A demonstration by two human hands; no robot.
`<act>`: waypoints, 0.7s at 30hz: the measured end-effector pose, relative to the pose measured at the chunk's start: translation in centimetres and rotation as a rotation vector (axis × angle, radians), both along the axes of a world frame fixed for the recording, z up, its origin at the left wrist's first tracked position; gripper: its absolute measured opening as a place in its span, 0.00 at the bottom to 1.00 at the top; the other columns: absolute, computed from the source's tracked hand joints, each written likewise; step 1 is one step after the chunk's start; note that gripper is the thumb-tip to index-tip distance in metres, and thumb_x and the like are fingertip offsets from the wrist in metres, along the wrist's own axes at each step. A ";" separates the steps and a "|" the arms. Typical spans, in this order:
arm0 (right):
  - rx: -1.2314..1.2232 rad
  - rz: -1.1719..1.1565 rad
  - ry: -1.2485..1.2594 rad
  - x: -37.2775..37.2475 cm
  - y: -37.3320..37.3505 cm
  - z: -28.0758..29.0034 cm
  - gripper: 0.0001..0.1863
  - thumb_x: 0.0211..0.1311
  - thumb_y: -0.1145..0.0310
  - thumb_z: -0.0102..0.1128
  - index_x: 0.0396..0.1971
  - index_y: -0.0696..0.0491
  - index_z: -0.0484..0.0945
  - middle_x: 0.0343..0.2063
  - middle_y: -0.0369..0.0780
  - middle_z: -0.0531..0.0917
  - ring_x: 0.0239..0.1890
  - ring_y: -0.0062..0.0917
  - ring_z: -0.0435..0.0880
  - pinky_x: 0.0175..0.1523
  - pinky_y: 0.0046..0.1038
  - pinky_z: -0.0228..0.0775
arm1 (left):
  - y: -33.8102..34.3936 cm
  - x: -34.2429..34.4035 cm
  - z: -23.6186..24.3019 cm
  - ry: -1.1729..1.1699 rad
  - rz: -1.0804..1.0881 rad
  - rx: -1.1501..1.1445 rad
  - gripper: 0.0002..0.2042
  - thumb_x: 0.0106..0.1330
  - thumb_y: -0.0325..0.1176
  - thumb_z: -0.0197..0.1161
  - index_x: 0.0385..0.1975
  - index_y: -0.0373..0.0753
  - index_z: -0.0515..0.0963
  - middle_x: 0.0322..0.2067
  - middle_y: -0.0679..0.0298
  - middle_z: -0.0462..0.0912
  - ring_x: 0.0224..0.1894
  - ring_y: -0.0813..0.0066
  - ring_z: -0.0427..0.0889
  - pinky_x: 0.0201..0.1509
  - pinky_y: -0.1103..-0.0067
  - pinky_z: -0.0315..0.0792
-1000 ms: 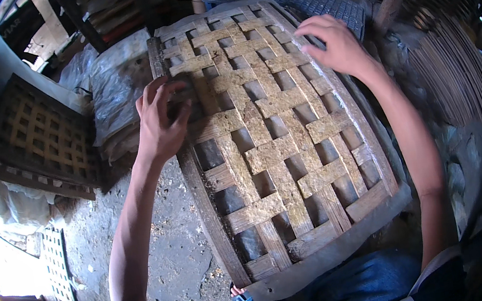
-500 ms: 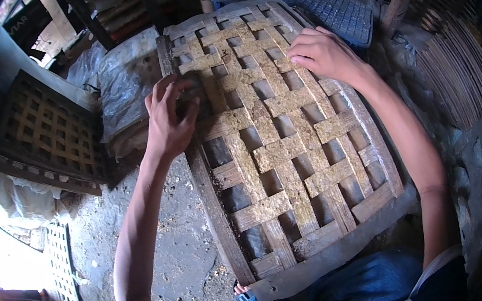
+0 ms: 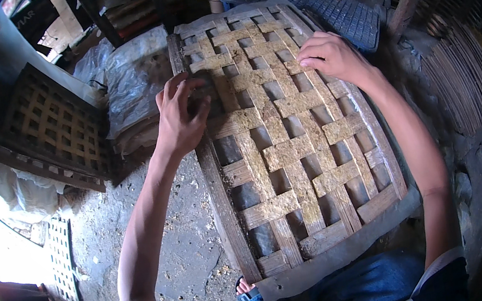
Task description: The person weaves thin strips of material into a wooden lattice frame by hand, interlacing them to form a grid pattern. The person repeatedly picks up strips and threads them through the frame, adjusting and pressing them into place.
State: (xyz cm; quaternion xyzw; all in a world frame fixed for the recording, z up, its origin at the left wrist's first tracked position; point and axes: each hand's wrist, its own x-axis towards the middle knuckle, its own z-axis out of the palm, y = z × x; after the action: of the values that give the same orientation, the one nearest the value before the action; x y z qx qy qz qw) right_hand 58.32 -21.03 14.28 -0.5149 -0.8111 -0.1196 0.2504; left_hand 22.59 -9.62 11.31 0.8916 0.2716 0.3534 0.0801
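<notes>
A wooden frame with a woven lattice of flat strips (image 3: 287, 153) stretches away from my lap. Yellowish, flaky residue coats many of its strips, mostly in the middle. At the frame's left rail (image 3: 223, 198), my left hand (image 3: 183, 114) hovers with fingers curved and thumb apart, a dark shadow falling beside it. My right hand (image 3: 335, 60) is over the far right part of the frame, fingers curled together with their tips at the strips. Whether it pinches anything there is hidden. A grey sheet (image 3: 329, 264) lies under the frame, showing at its near edge.
A blue ridged plastic crate (image 3: 308, 11) stands beyond the far right corner. Plastic-covered stacks (image 3: 137, 82) are at the far left, near another lattice frame (image 3: 52, 126) leaning. Thin slats (image 3: 462, 75) are bundled at right. Debris litters the concrete floor (image 3: 174, 244).
The lattice frame and both hands appear slightly further right and lower in the picture, along with the surroundings. The hands keep nearly the same pose over the frame.
</notes>
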 end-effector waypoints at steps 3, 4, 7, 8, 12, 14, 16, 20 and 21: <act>0.056 0.022 -0.009 0.1 0.3 -0.5 0.07 0.58 0.69 0.67 0.33 0.56 0.86 0.32 0.40 0.86 0.38 0.33 0.82 0.46 0.33 0.74 | 0.0 0.0 0.0 0.000 0.002 0.002 0.18 0.62 0.37 0.64 0.52 0.42 0.77 0.60 0.49 0.71 0.65 0.50 0.67 0.69 0.61 0.56; 0.065 0.025 -0.014 0.1 0.3 -0.6 0.07 0.58 0.69 0.67 0.33 0.57 0.86 0.32 0.40 0.86 0.38 0.32 0.82 0.45 0.33 0.74 | 0.1 0.0 -0.1 -0.006 -0.002 0.003 0.18 0.62 0.37 0.64 0.52 0.42 0.77 0.60 0.49 0.71 0.65 0.50 0.67 0.70 0.61 0.56; 0.085 0.029 -0.033 0.2 0.3 -0.8 0.07 0.58 0.70 0.67 0.32 0.58 0.85 0.32 0.40 0.86 0.38 0.32 0.82 0.44 0.33 0.74 | 0.0 0.0 0.2 -0.017 -0.006 0.015 0.19 0.61 0.36 0.66 0.52 0.41 0.76 0.60 0.49 0.71 0.65 0.51 0.67 0.69 0.62 0.56; 0.086 0.025 -0.043 0.2 0.3 -0.9 0.07 0.58 0.70 0.67 0.32 0.58 0.85 0.33 0.41 0.85 0.38 0.32 0.82 0.45 0.32 0.74 | -0.1 -0.1 0.4 -0.017 -0.001 0.022 0.20 0.61 0.35 0.66 0.52 0.40 0.76 0.60 0.49 0.71 0.65 0.51 0.67 0.69 0.62 0.57; 0.086 0.028 -0.085 -0.2 -0.1 -0.5 0.07 0.57 0.73 0.67 0.34 0.59 0.84 0.33 0.41 0.85 0.38 0.32 0.82 0.45 0.32 0.75 | -0.3 -0.6 2.5 -0.103 -0.060 0.000 0.20 0.60 0.33 0.67 0.53 0.38 0.75 0.58 0.50 0.73 0.63 0.50 0.69 0.68 0.62 0.62; 0.111 0.006 -0.097 0.1 -0.1 -0.7 0.08 0.56 0.75 0.66 0.36 0.58 0.83 0.34 0.41 0.85 0.38 0.33 0.82 0.46 0.33 0.76 | -1.0 -0.8 4.6 -0.208 -0.080 -0.043 0.20 0.62 0.32 0.66 0.54 0.38 0.75 0.57 0.53 0.76 0.60 0.54 0.75 0.64 0.63 0.69; 0.115 -0.006 -0.104 0.0 0.2 -0.8 0.09 0.57 0.75 0.64 0.38 0.57 0.83 0.35 0.41 0.84 0.39 0.34 0.82 0.46 0.33 0.76 | -1.4 -1.4 6.5 -0.356 -0.131 -0.124 0.19 0.63 0.32 0.65 0.55 0.39 0.76 0.56 0.55 0.77 0.58 0.59 0.77 0.62 0.66 0.72; 0.048 -0.062 -0.053 0.0 -0.6 -0.5 0.11 0.57 0.76 0.61 0.41 0.57 0.82 0.36 0.41 0.83 0.41 0.36 0.82 0.47 0.35 0.76 | -4.6 -3.6 11.4 -0.644 -0.193 0.062 0.19 0.66 0.35 0.63 0.56 0.41 0.76 0.54 0.58 0.79 0.54 0.66 0.80 0.58 0.71 0.75; 0.037 -0.076 -0.028 0.2 -1.0 -0.7 0.11 0.56 0.78 0.61 0.41 0.58 0.82 0.36 0.42 0.83 0.41 0.36 0.82 0.48 0.35 0.76 | -5.7 -4.5 12.5 -0.729 -0.230 0.127 0.19 0.66 0.35 0.63 0.56 0.41 0.76 0.54 0.58 0.79 0.54 0.67 0.80 0.58 0.71 0.75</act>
State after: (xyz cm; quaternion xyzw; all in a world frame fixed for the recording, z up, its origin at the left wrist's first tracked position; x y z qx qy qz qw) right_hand 58.52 -22.07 13.60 -0.5390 -0.7920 -0.1512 0.2437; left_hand 18.05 -15.27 23.79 0.7354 0.1012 0.6518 0.1553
